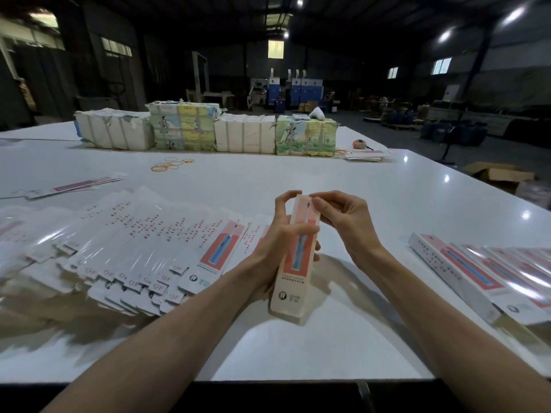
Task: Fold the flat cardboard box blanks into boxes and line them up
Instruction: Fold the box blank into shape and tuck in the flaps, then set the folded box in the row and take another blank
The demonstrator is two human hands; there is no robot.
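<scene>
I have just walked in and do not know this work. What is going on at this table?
A person is folding a long narrow box. The left hand grips its middle, and the right hand pinches its top end. A fan of flat blanks lies on the white table to the left; finished boxes lie in a row to the right. At the far side stand wrapped bundles.
</scene>
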